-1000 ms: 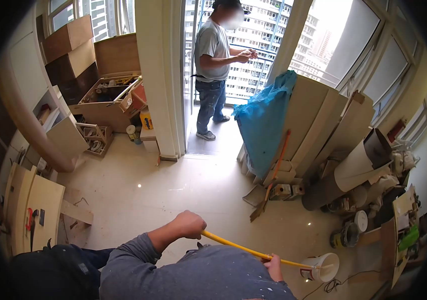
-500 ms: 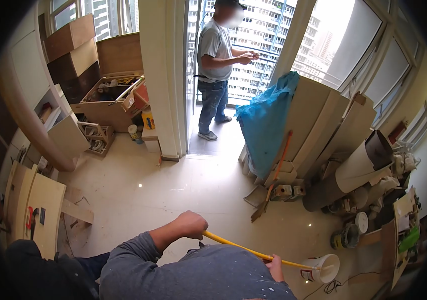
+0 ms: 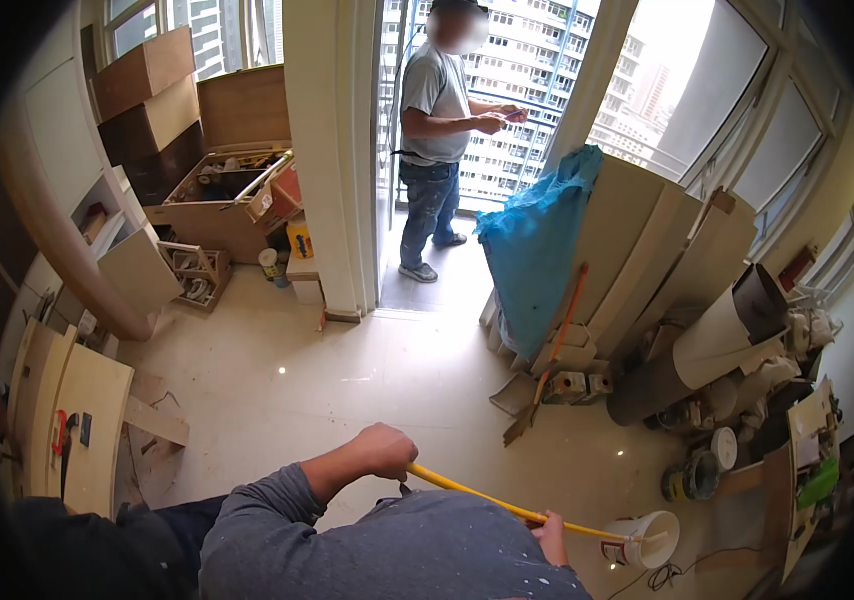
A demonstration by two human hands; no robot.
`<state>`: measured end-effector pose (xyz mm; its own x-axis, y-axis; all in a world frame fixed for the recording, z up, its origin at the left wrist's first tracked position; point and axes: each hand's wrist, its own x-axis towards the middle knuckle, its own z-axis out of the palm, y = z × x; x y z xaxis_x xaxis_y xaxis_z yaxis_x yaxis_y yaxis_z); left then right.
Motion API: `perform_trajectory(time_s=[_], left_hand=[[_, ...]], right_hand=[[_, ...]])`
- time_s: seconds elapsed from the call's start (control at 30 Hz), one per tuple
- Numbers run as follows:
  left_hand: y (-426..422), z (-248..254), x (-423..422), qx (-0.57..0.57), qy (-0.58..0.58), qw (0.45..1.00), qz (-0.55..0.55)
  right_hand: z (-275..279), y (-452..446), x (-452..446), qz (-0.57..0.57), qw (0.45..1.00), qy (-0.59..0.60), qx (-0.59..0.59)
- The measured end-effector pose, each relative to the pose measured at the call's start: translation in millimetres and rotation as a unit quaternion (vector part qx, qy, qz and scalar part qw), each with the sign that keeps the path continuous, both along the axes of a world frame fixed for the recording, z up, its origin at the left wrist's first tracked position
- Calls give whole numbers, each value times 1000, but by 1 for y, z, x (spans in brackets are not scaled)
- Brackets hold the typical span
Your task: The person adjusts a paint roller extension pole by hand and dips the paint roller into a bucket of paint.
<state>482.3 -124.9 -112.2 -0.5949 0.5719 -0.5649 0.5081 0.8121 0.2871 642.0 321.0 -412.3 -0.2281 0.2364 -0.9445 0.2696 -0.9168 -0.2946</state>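
Note:
My left hand (image 3: 387, 451) is closed around the upper end of a long yellow pole (image 3: 492, 499), which slants down to the right. Farther down the same pole, my right hand (image 3: 551, 541) grips it, partly hidden by my grey shirt. The pole's lower end reaches into a white bucket (image 3: 659, 530) standing on the floor, where a pale end piece shows at its mouth. What that end piece is, I cannot make out. A dark cable (image 3: 664, 575) lies coiled beside the bucket.
A person (image 3: 435, 130) stands in the balcony doorway. Boards draped with blue sheeting (image 3: 537, 250) lean right of it, near a rolled sheet (image 3: 702, 345) and a dark bucket (image 3: 692, 478). At left are a workbench (image 3: 92, 420) and an open toolbox (image 3: 222, 215).
The view has shifted very slightly. In the doorway, the person's hands have moved a little, and a thin blue item now shows in them. My grip on the pole looks the same.

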Motion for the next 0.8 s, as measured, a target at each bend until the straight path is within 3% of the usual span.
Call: perform_trajectory(time_s=[0.8], left_hand=[[-4, -11, -3, -10, -13, 1000, -2]], right_hand=[[-6, 0, 1, 30, 1000, -2, 6]])
